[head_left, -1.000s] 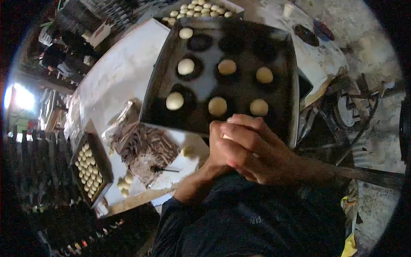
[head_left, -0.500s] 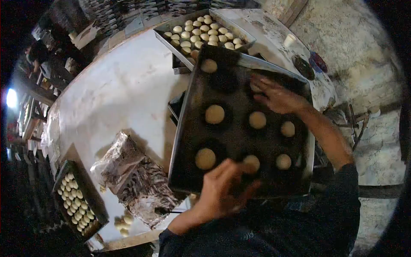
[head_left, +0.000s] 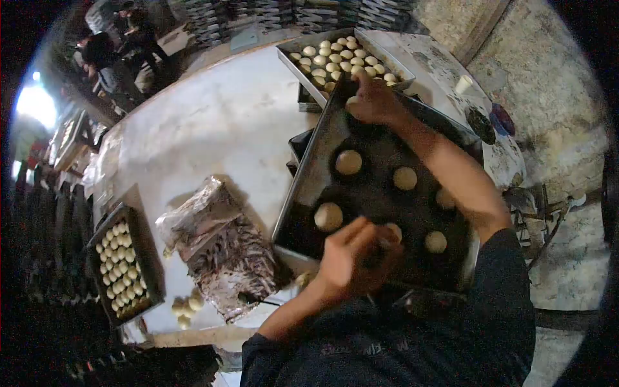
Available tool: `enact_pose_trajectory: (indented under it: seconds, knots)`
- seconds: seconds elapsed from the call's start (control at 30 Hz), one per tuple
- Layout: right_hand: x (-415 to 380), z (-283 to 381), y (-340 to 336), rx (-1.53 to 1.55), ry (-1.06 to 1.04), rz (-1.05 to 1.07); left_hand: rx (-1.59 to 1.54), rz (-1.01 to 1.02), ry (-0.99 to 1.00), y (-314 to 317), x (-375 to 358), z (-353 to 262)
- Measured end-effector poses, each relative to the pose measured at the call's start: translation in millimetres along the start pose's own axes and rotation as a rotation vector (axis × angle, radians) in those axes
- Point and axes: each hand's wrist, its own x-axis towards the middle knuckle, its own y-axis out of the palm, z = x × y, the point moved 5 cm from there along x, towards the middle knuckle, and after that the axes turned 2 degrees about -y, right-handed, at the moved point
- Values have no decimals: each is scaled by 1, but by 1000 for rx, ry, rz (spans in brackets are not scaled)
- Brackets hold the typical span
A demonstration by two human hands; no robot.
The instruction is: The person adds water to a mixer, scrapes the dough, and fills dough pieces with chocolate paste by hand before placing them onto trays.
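A dark metal baking tray [head_left: 380,145] lies tilted before me, with several round dough balls [head_left: 349,162] spaced across it. My right hand [head_left: 376,100] reaches over its far left corner, fingers apart, beside a dough ball [head_left: 352,105] and close to the rim of a second tray. Low over the near side is my left hand [head_left: 354,255]. Its fingers are curled and slightly blurred, close to a dough ball [head_left: 391,232]; whatever they may hold is hidden. Behind, the second metal tray [head_left: 296,68] carries many smaller-looking dough balls [head_left: 346,55].
A crumpled plastic-wrapped bundle [head_left: 222,248] lies on the pale table [head_left: 200,122]. Left of it stands another tray [head_left: 151,284] of dough balls, with a few loose dough balls [head_left: 186,308] nearby. A white cup [head_left: 463,84] and a bluish bowl [head_left: 501,120] sit at the far right.
My right hand has moved left and away from me, from a ball at the tray's far right to its far left corner. My left hand has shifted slightly. The whole view has turned.
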Motion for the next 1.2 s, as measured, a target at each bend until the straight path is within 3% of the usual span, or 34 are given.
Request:
enact_pose_trajectory:
  seconds: [0.03,0.07,0.13,0.2,0.23,0.27,0.33,0.47,0.57,0.6,0.63,0.7,0.77,0.83,0.87,0.9,0.93,0.97,1.0,1.03,1.07,1.1,1.17,1.2]
  knots:
    - [-18,4,-19,150,35,17,18,-74,7,-1,-2,-2]
    - [-34,9,-33,190,-130,-9,35,-148,13,-1,-5,-3]
    - [-104,53,-82,607,-289,63,-3,-273,-35,-2,-10,-9]
    - [-179,78,-106,905,-432,-72,-346,-186,-215,11,-17,-23]
    - [-214,90,-120,673,-561,-112,-554,-128,-293,23,-24,-29]
    - [-246,98,-129,436,-673,-150,-554,-133,-236,29,-29,-44]
    - [-291,103,-128,561,-698,-291,-553,-139,-132,41,-40,-82]
    - [-345,97,-124,550,-379,-378,80,-285,115,65,-83,-120]
    - [-371,109,-98,626,-250,-412,38,-513,103,86,-125,-110]
    - [-378,112,-90,824,-169,-549,-225,-518,104,88,-122,-125]
    - [-387,118,-80,1018,18,-390,-239,-377,34,85,-126,-121]
    - [-393,143,-50,979,-132,-569,-160,-123,-79,79,-142,-108]
    - [-387,143,-1,948,-21,-492,-110,-191,-327,60,-169,-101]
    - [-377,171,11,705,-184,-394,-98,-349,-418,35,-200,-100]
    - [-372,192,15,591,-337,-435,-274,-400,-579,17,-226,-91]
    - [-374,217,22,480,-489,-475,-508,-466,-610,-2,-256,-60]
    - [-373,236,41,753,-323,-263,-658,-590,-616,-19,-275,-57]
    - [-378,262,58,815,-300,-280,-809,-713,-616,-34,-296,-54]
    - [-386,294,87,935,-346,-238,-688,-660,-589,-49,-323,-48]
    - [-398,320,115,1049,-387,-198,-707,-625,-686,-62,-354,-43]
    - [-406,338,137,1006,-402,-127,-724,-587,-782,-75,-384,-39]
    - [-415,357,156,961,-418,-56,-855,-656,-625,-88,-401,-45]
    - [-432,385,187,1112,-447,180,-1110,-833,-749,-115,-448,-38]
    - [-435,390,200,998,-384,285,-1107,-807,-752,-124,-462,-40]
